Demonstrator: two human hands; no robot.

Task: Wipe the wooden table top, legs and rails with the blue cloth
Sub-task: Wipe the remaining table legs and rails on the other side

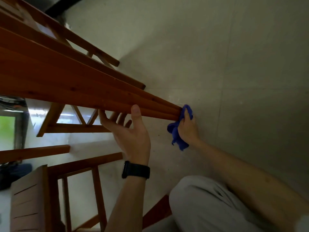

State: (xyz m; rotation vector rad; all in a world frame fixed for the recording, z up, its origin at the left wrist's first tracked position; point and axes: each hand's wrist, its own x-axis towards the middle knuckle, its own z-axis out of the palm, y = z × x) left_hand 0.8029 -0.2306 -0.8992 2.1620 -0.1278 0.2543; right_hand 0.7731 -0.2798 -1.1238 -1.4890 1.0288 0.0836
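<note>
1. Blue cloth (177, 136) is bunched in the right hand (188, 129), just right of the frame's centre. The fingers curl round it and press it onto the foot of the table leg (100, 96), where the wood meets the grey floor (234, 64). A loose tail hangs out of the fist toward the lower edge.
2. This cloth looks soft, light and limp, so it should fold round corners and edges with little force. A full-fist hold, as here, seems best; a fingertip pinch would likely let it drag and slip off.
3. Left of the cloth, the left hand (132, 133) grips the same leg, thumb laid over the near face and fingers hooked round the far side. A black watch (135, 169) sits on its wrist.
4. That leg runs from the upper left of the frame down to the cloth. It is stiff, hard wood with a smooth, slightly glossy finish, so the cloth probably slides along it easily. It will not flex, and wrapping the cloth round it should cover several faces in one stroke.
5. Below the leg at left centre is a cross-braced rail (75, 127), narrow, with angled struts that likely need the cloth pushed into their corners.
6. Two more leg ends (117, 63) show in the upper middle.
7. Farther out, a wooden chair (28, 198) fills the lower left, and a grey-trousered knee (209, 206) the lower right.
</note>
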